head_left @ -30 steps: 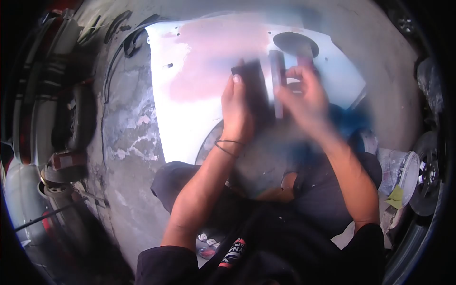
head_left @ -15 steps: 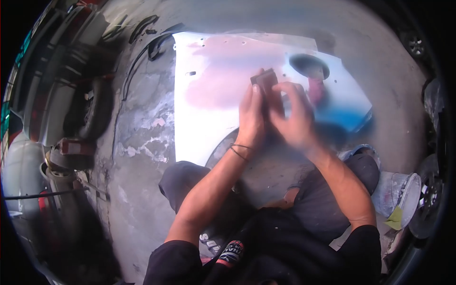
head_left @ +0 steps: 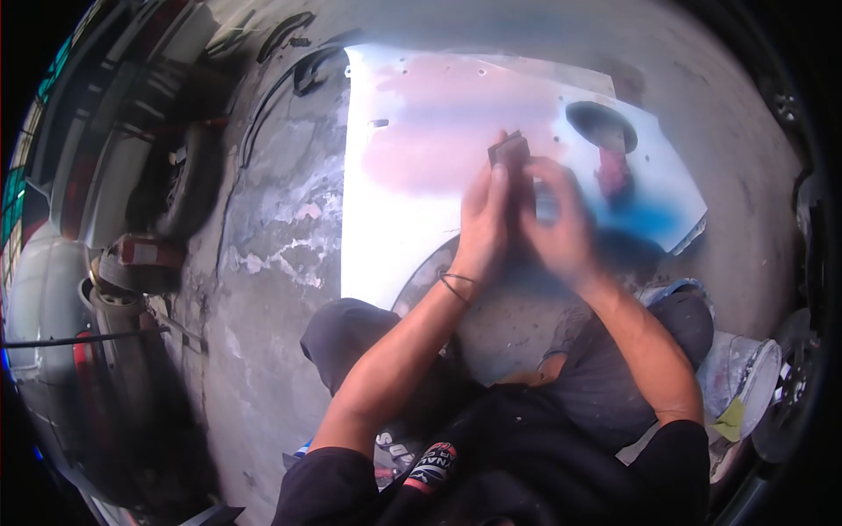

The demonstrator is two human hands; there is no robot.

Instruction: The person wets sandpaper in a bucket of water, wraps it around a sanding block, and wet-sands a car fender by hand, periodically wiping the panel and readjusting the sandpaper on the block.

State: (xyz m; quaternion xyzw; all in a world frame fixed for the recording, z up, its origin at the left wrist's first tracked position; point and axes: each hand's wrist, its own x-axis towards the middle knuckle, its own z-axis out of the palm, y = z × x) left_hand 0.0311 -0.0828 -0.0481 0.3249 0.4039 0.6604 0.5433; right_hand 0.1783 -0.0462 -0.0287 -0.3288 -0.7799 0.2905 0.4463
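Note:
A dark brown block or folded sheet [head_left: 510, 151] is upright between my hands, above a white car panel [head_left: 395, 223] with a pink patch. My left hand [head_left: 485, 210] holds it from the left, thumb along its near edge. On its right side, my right hand [head_left: 560, 219] has its fingers bent and closed against it. The lower part of the block is blurred and partly hidden by my hands. To the right, the panel has a dark round opening [head_left: 601, 125], with a reddish cloth-like thing [head_left: 614, 175] beside it.
Car bumpers and parts stand on the left beside a brown box [head_left: 151, 252]. Black trim strips [head_left: 285, 35] lie on the floor at the back left. At the right are a whitish bucket [head_left: 741, 377], a yellow-green scrap [head_left: 730, 421] and a wheel.
The block and strip-like piece, apart a second ago, have come together between my hands. My right hand has closed in on the block. The view has shifted, placing the panel farther right.

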